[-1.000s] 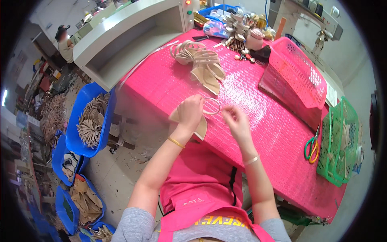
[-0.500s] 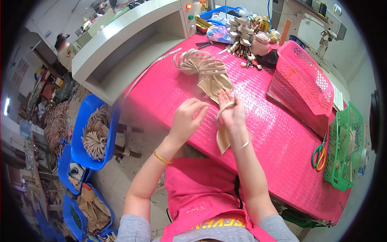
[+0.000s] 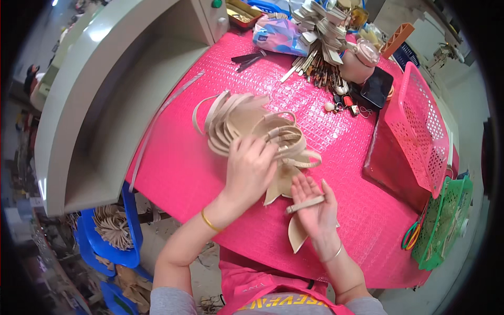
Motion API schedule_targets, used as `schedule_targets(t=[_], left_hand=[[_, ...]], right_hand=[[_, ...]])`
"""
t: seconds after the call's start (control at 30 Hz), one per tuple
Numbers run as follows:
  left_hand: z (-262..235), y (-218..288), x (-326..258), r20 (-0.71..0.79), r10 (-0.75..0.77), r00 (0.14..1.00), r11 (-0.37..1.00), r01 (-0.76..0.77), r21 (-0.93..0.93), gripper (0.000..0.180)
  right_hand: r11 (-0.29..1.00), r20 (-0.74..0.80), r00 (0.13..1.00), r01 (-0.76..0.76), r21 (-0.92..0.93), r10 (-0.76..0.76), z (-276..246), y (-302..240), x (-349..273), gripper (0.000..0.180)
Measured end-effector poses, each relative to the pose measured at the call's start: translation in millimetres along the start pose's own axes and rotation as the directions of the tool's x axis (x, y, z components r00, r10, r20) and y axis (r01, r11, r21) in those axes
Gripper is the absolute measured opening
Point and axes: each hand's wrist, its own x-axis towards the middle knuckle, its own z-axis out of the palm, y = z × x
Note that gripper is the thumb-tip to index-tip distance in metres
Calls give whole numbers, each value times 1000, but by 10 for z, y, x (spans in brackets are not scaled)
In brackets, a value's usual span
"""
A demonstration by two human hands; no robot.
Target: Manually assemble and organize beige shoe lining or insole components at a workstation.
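Observation:
A pile of beige strapped pieces [image 3: 239,113], resembling shoe uppers with looped straps, lies on the pink-covered table [image 3: 194,189]. My left hand [image 3: 251,165] is over the pile's near side, its curled fingers closed on one of the looped strap pieces; the fingertips are partly hidden. To the right, my right hand [image 3: 316,210] is palm up just above the table. A narrow beige strap [image 3: 305,204] lies across its palm, held under the thumb. Beneath that hand a pointed beige piece [image 3: 297,236] shows, partly covered by the palm.
A curved grey machine housing [image 3: 126,79] stands at the left. Behind the pile are a tissue pack [image 3: 278,35], brushes and a black phone [image 3: 377,86]. Pink [image 3: 420,131] and green [image 3: 446,223] baskets and scissors [image 3: 411,236] are at the right. Blue bins [image 3: 134,226] stand below left.
My left hand has moved forward onto the pile and closed on a piece there. My right hand has drawn back toward me with the strap. The view has shifted closer to the table.

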Motion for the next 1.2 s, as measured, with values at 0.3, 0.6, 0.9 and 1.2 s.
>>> schedule_targets(t=[0.3, 0.6, 0.9, 1.2], left_hand=[[-132, -69, 186, 130, -49, 990, 966, 81, -247, 19], [-255, 33, 181, 261, 15, 965, 957, 62, -285, 20], [-866, -1002, 429, 28, -503, 864, 841, 497, -216, 28], [-370, -1548, 670, 722, -468, 510, 184, 855, -484, 23]], right_hand=[[812, -109, 836, 477, -337, -537, 372, -149, -84, 19], [853, -162, 955, 136, -504, -248, 442, 187, 353, 18], [603, -182, 760, 321, -730, -624, 1034, 120, -203, 15], [941, -282, 926, 165, -297, -252, 493, 225, 907, 12]])
